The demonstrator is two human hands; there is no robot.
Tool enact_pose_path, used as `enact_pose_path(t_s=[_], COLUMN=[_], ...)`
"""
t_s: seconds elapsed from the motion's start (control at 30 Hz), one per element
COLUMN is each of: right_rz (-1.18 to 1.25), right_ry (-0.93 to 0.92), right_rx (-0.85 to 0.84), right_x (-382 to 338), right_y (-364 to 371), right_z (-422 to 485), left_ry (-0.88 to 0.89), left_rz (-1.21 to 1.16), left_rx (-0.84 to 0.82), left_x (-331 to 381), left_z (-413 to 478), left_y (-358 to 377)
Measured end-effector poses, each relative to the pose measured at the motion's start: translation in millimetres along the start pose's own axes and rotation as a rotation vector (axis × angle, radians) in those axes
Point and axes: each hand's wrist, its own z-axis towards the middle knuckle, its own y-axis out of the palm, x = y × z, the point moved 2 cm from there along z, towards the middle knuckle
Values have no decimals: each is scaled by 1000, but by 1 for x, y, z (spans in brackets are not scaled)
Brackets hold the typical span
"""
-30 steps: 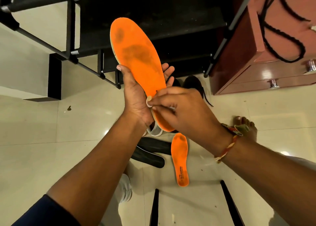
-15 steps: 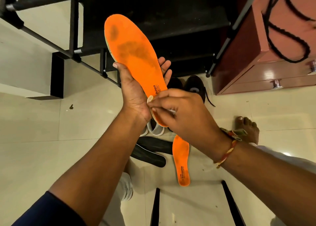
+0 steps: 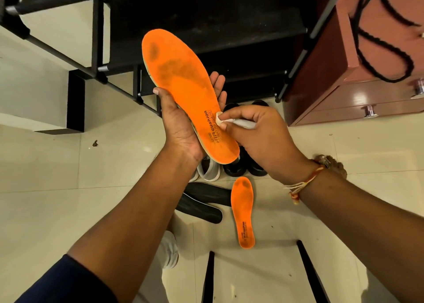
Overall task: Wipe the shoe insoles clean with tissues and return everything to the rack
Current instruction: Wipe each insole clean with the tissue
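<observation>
Head camera: my left hand [image 3: 181, 128] cradled a long, smudged orange foam insole [image 3: 183, 91], fingers curled beneath; my right hand [image 3: 259, 137] pinched a crumpled tissue [image 3: 220, 119] against its right edge.

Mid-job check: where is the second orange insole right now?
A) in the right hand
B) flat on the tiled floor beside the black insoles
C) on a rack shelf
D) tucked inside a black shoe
B: the second orange insole lies flat on the floor just right of the black insoles, while the left hand holds the other orange insole and the right hand pinches a tissue.
</observation>
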Motion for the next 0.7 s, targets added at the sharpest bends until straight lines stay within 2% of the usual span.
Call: enact_pose_path(t_s=[0.17,0.37,0.5,0.7], right_rz=[77,-159,-211,-315], right_ry=[2,-97,-168,-365], right_rx=[103,217,165,-20], right_x=[5,7,2,-7], right_y=[-4,-10,-3,18], right_z=[5,6,-2,-18], left_ry=[-139,-232,-217,-120], left_rz=[133,174,156,147], left_rx=[8,-15,-7,48], left_x=[-14,-27,-27,-6], left_z=[-6,-14,-13,-3], left_y=[5,9,8,0])
